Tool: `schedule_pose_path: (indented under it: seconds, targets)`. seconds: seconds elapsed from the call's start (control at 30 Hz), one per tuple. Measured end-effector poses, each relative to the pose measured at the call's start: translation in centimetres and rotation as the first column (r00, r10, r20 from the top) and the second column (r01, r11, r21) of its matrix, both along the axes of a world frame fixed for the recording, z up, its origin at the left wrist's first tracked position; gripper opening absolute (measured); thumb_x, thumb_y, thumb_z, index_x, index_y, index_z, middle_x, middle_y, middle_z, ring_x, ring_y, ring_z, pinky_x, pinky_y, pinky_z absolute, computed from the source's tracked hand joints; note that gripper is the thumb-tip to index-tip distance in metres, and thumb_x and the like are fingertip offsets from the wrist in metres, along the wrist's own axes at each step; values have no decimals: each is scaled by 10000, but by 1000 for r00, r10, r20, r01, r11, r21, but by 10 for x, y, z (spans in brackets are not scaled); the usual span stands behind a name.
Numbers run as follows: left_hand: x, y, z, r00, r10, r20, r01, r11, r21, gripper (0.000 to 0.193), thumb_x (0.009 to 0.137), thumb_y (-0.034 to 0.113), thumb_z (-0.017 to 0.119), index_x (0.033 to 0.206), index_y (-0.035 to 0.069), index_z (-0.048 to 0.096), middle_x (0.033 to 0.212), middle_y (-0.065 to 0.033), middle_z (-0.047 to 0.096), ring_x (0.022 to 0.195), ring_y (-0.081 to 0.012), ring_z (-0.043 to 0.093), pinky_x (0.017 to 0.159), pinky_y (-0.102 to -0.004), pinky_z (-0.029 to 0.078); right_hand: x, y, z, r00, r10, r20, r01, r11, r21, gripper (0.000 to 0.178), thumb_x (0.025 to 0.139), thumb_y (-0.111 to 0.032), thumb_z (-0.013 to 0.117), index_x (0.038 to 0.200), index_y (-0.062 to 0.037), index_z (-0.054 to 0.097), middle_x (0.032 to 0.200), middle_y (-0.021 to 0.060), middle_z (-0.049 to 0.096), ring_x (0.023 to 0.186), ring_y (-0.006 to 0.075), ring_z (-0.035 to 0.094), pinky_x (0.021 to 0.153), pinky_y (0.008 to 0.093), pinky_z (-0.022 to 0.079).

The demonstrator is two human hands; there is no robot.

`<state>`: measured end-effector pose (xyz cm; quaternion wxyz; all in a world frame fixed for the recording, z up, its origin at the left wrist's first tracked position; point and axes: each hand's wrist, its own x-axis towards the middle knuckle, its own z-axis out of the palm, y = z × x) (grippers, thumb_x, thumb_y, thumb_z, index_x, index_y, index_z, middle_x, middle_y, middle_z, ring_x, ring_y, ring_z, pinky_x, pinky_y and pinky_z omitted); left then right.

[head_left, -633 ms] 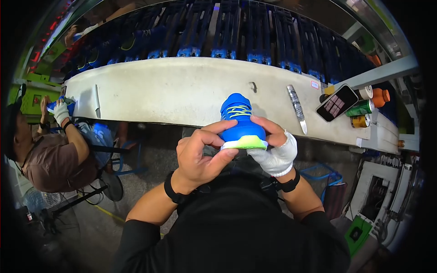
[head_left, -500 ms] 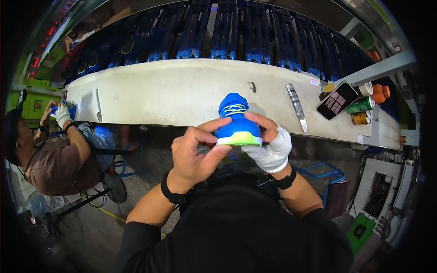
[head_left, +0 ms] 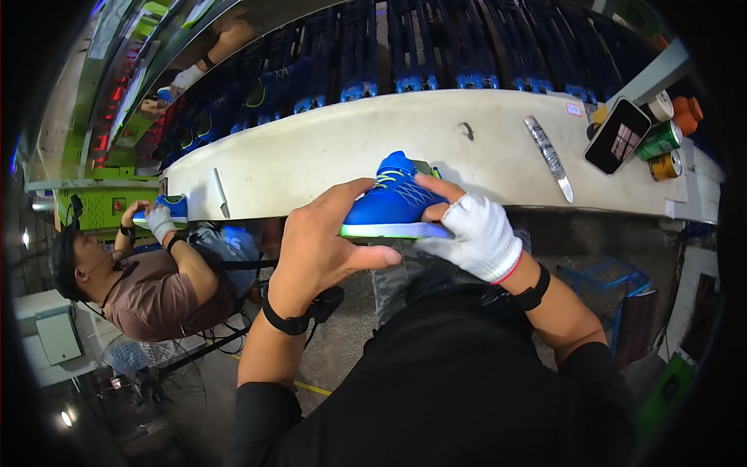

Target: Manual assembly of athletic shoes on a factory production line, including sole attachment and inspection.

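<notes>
A blue sneaker with yellow-green laces and a white and green sole is held side-on in front of me, just over the near edge of the worktable. Its toe points left. My bare left hand grips the toe end, fingers over the top and thumb stretched beneath the sole. At the heel end, my right hand, in a white fingerless glove, holds the shoe with its index finger by the ankle collar and its thumb near the sole. The gloved palm hides part of the heel.
On the table lie a taped-handle knife, a small dark curved piece, a phone and cans. Beyond runs a rack conveyor carrying shoes. A co-worker sits at left, holding another blue shoe near a knife.
The sneaker has been turned from end-on, with its green-tipped end toward me, to side-on. My left hand has spread along the toe. The whole view has swung to the left.
</notes>
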<state>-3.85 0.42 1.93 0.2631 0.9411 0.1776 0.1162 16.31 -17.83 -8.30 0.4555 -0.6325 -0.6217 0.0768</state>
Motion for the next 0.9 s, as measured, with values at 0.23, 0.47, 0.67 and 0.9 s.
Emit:
schedule_pose_path:
  seconds: [0.23,0.47,0.67,0.9]
  targets:
    - [-12,-2,-6,983,182,-34,-185,953,-238,781,779,506,962,1315,-15,736,1125,-225,816,1050,-336,821,938,-397,631,-2,-2,-20,986,-165,-4,163,977,-138,343,748,-295,971,928,-125,734,1377,105,746,938,314,752,818,409,598]
    - [-18,-15,-13,968,249,-9,-245,942,-229,631,818,345,945,1311,3,752,1108,-223,823,1046,-301,827,942,-379,634,-2,6,-27,984,-175,-44,167,974,-154,345,766,-266,962,907,-110,689,1326,105,760,896,299,748,776,398,591]
    - [-2,-30,-3,983,182,21,-179,980,-88,646,754,285,993,1283,8,747,1187,-233,804,1052,-350,821,922,-390,649,12,-3,-23,982,-181,46,187,958,-218,415,757,-270,968,1021,-100,697,1352,122,749,992,321,752,813,411,593]
    - [51,-58,-56,806,-13,592,38,999,-29,649,648,92,1009,1167,75,619,1076,-130,665,971,-348,655,795,-440,558,26,-34,59,974,119,-195,-90,984,151,976,692,-408,1052,1469,-42,590,1411,212,692,1266,408,705,1090,484,559]
